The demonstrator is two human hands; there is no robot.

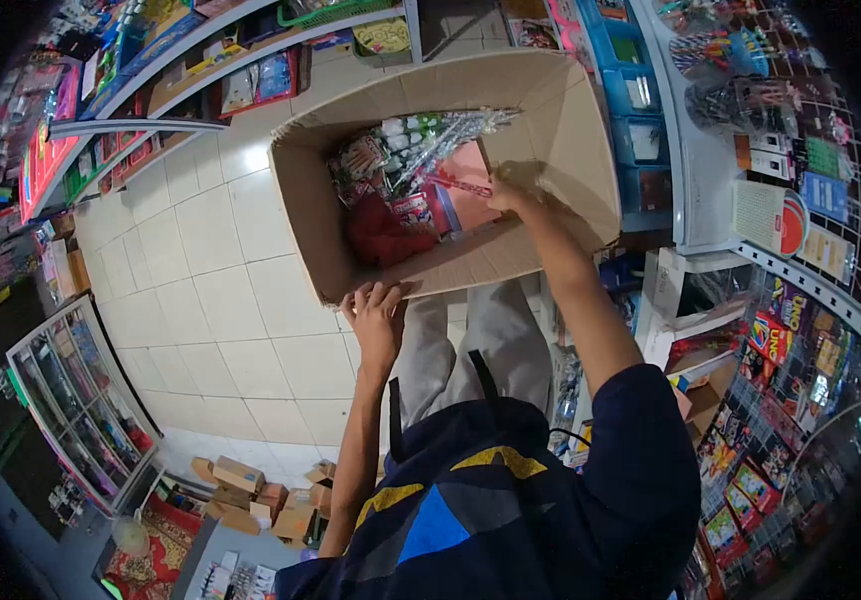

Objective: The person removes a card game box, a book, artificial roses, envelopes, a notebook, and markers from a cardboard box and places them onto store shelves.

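Note:
An open cardboard box (565, 130) stands in front of my legs. My left hand (374, 312) is closed over its near left corner, fingers hooked on the rim. Inside the box, my right hand (512, 196) is closed on the end of a thin red-pink patterned strip (465, 186), whose kind I cannot make out. Under the strip lies a flat salmon-pink sheet or folder (468, 160). Beside it are a dark red cloth-like item (380, 232), clear plastic packets (460, 130) and several small colourful packs (360, 160).
Shelves of goods (200, 75) run along the upper left. Blue drawers (640, 90) and racks of hanging packs (770, 340) stand at the right. A glass display case (85, 400) is at the left. Small cartons (240, 475) are piled behind me. The floor is pale tile (210, 220).

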